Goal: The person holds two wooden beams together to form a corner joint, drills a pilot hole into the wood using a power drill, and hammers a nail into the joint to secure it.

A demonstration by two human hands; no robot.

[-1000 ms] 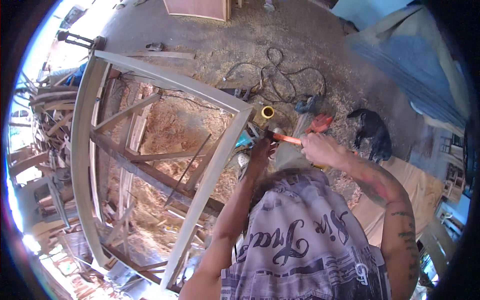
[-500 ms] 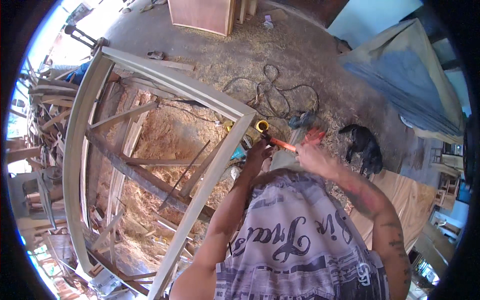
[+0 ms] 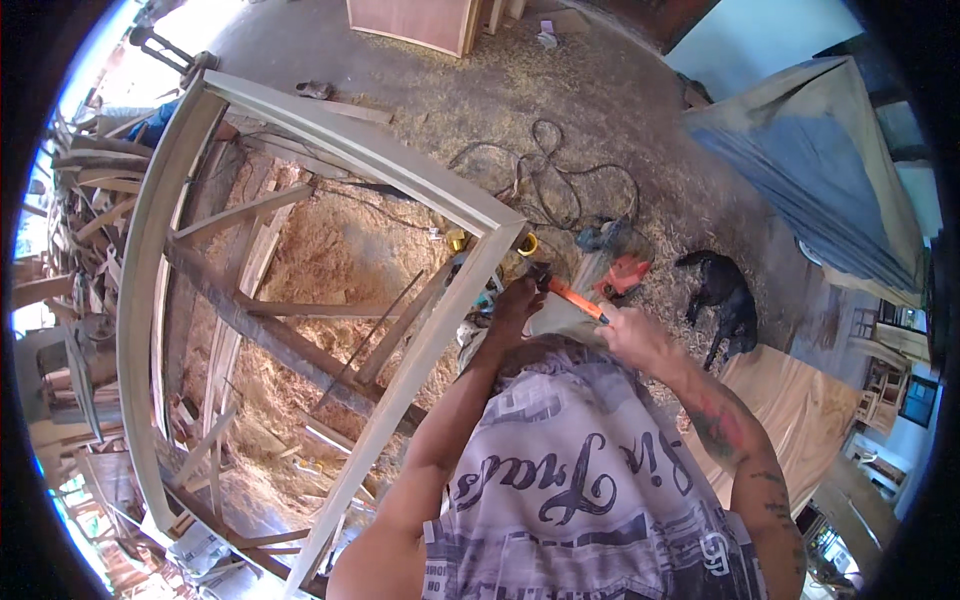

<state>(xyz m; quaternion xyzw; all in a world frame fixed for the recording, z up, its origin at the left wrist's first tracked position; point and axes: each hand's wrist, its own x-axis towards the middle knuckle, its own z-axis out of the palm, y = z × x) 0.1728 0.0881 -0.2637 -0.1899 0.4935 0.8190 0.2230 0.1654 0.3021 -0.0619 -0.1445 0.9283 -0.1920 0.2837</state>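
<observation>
My right hand [image 3: 637,337] is closed around the orange handle of a hammer [image 3: 577,301]. The handle slants up and left to the dark hammer head [image 3: 537,272], just beside the corner of a large wooden frame [image 3: 436,318]. At that corner, next to the hammer head, my left hand [image 3: 517,303] has its fingers drawn together. Whatever they pinch is hidden or too small to make out. A yellow ring-shaped object [image 3: 528,244], perhaps a tape roll, shows just past the corner.
Wooden supports [image 3: 300,310] and wood shavings lie beneath the frame. Beyond the hammer are a looped cable [image 3: 560,170] and an orange tool [image 3: 622,274]. A black dog [image 3: 722,300] lies at the right, near a plywood sheet [image 3: 790,410]. Scrap wood [image 3: 100,190] is piled far left.
My right hand has shifted slightly right and down with the hammer, whose handle now slants more steeply. My left hand stays at the frame's corner. The whole view has shifted a little.
</observation>
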